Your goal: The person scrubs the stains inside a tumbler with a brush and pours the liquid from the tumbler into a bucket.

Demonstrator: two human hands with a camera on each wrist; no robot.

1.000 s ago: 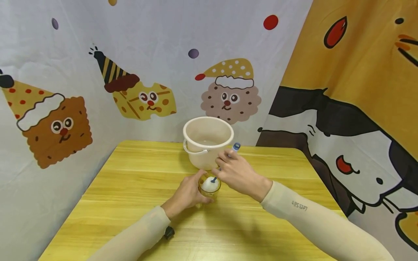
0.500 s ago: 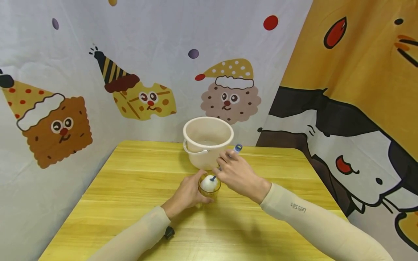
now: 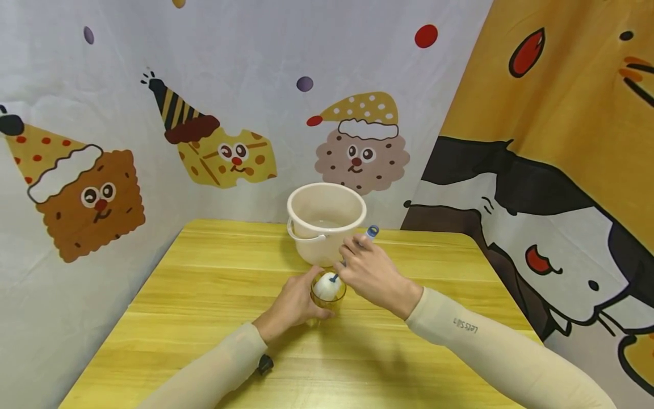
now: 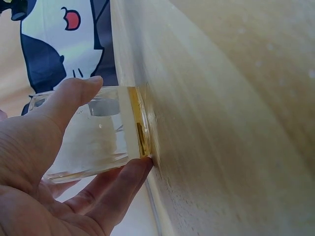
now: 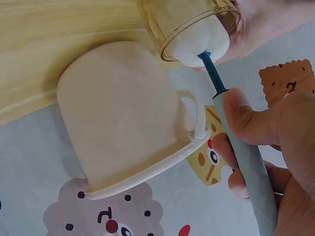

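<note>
the right wrist view bares the brush handle (image 5: 249, 160), mostly hidden in the head view. the right hand (image 3: 375, 278) grips it; the left hand (image 3: 291, 298) clasps the glass (image 4: 91, 137) between them, white brush tip (image 3: 326, 288) mostly inside.

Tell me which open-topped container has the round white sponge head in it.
The transparent amber cylindrical cup, gripped by the left hand, has the sponge head; the larger cream plastic bucket doesn't.

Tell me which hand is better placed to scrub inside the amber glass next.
Probably the right hand: it grips the sponge brush, whose white head sits partly inside the amber glass. The left hand is occupied gripping the glass.
</note>
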